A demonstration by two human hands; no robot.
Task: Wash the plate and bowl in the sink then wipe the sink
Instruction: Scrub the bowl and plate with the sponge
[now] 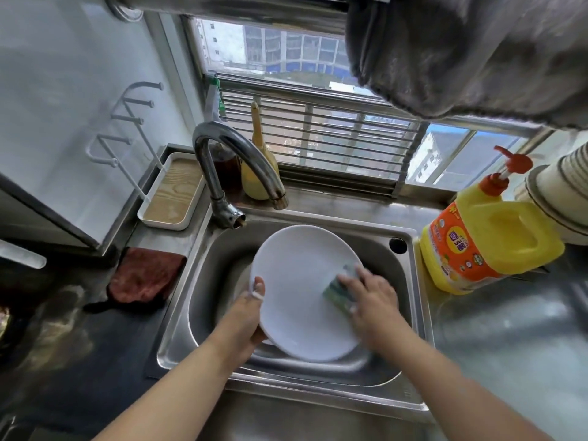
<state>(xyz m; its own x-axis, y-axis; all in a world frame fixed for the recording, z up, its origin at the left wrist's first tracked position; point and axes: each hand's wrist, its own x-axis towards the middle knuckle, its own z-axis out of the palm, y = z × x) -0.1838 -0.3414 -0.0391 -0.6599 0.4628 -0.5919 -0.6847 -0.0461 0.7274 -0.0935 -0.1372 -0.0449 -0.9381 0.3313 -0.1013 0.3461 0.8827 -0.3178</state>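
My left hand (251,308) grips the white plate (302,291) by its left rim, thumb over the edge, holding it tilted above the middle of the sink (410,313) basin, face toward me. My right hand (372,297) presses a green sponge (342,289) against the plate's right side, fingers curled over it. The unscrubbed face lies left of the sponge, toward my left hand. I see no bowl.

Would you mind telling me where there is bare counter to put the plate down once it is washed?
The steel counter right of the sink, below the detergent jug, is bare. The left side is crowded: a red cloth and a tray. The back ledge holds bottles.
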